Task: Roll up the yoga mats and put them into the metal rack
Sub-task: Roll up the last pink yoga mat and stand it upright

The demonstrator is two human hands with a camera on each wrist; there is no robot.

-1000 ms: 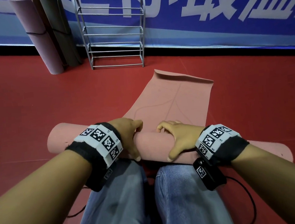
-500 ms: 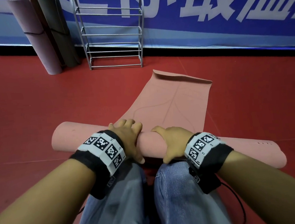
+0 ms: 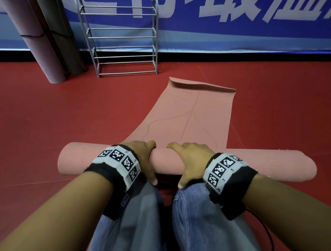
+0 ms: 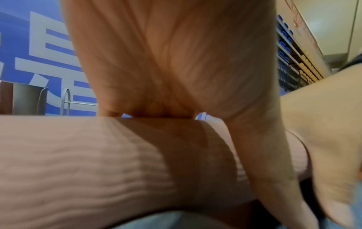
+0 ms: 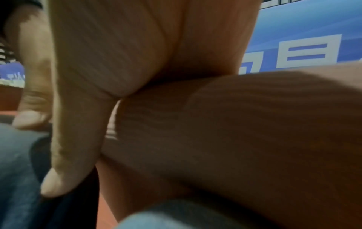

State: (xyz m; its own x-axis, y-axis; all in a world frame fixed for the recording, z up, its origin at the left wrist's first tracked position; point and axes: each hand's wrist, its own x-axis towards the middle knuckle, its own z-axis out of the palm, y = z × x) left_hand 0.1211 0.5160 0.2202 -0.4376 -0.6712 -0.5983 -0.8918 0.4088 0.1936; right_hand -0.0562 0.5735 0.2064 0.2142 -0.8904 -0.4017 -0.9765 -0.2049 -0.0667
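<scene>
Nearest the camera, two knees in blue jeans (image 3: 198, 212) point forward, and just beyond them lies the rolled part of the pink yoga mat (image 3: 169, 161), crosswise on the red floor (image 3: 40, 126). Both hands sit on top of this roll, side by side near its middle. The left hand (image 3: 143, 157) curls over it, fingers wrapped across the far side and thumb hanging down the near side toward the knee; the right hand (image 3: 191, 159) grips it the same way, thumb pointing down at the near edge. In the left wrist view the palm (image 4: 166, 69) presses onto the roll's top, and the right wrist view shows that palm seated on the roll likewise. Beyond the hands the unrolled stretch of mat runs away across the floor, its far edge slightly lifted. Compared with half a second ago, the left fingers, then raised and spread, have come down around the roll. Farther off, the metal rack (image 3: 123, 39) stands against a blue banner (image 3: 230, 9), with two rolled mats (image 3: 41, 46) standing upright just left of it.
</scene>
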